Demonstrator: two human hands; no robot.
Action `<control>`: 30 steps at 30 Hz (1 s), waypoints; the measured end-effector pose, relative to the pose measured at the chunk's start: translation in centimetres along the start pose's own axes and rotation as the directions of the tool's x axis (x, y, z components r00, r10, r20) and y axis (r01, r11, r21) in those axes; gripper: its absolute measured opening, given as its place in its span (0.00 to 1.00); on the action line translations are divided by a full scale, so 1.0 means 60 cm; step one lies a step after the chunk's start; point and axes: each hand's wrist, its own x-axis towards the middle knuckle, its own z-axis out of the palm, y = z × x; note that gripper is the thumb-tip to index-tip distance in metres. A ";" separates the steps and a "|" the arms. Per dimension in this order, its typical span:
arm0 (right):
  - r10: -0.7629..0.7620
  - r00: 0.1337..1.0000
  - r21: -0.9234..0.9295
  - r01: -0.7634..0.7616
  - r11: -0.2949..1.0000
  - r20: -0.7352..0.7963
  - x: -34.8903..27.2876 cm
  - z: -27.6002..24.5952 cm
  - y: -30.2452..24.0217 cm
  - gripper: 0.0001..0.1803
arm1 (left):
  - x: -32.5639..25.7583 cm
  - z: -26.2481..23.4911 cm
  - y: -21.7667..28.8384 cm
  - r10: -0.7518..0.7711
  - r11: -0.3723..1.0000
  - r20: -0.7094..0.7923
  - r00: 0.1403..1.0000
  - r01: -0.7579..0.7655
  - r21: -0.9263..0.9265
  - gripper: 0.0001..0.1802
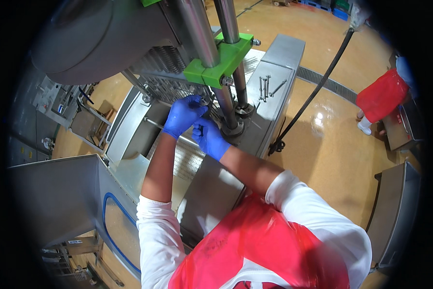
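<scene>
1. Landmark: green clamp block [219, 60] gripping two vertical steel columns [198, 33] of a stainless machine [269, 103].
2. Left hand [182, 115], blue glove, sits below and left of the green clamp block; fingers curled, grip pinching a small dark metal part [200, 101] at the fingertips. What the part is cannot be made out.
3. Right hand [210, 138], blue glove, lies directly below the green clamp block, just beside the left hand and touching it at the thumb side. Fingers folded in; whether its grip holds anything cannot be told.
4. Column base collar [234, 129]: below the clamp block, just right of the right hand.
5. Loose bolts [266, 88] lie on the machine's flat top, right of and below the clamp block.
6. Black hose [313, 94] runs down across the tan floor [332, 154], right of the clamp block.
7. Another person in a red apron [382, 96] stands far right of the clamp block.
</scene>
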 end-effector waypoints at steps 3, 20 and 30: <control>-0.025 0.999 -0.050 0.023 0.999 -0.041 0.017 -0.016 -0.009 0.10 | 0.011 0.005 -0.015 0.007 0.996 -0.011 1.000 -0.007 -0.085 0.28; -0.165 0.970 -0.228 0.204 0.952 0.178 0.001 0.025 0.004 0.07 | -0.001 0.006 0.040 0.028 0.989 -0.139 0.990 -0.007 0.150 0.32; 0.018 1.000 -0.552 -0.023 0.833 -0.014 -0.077 -0.023 0.048 0.05 | -0.028 -0.031 0.024 -0.084 0.993 -0.259 0.962 0.058 -0.106 0.16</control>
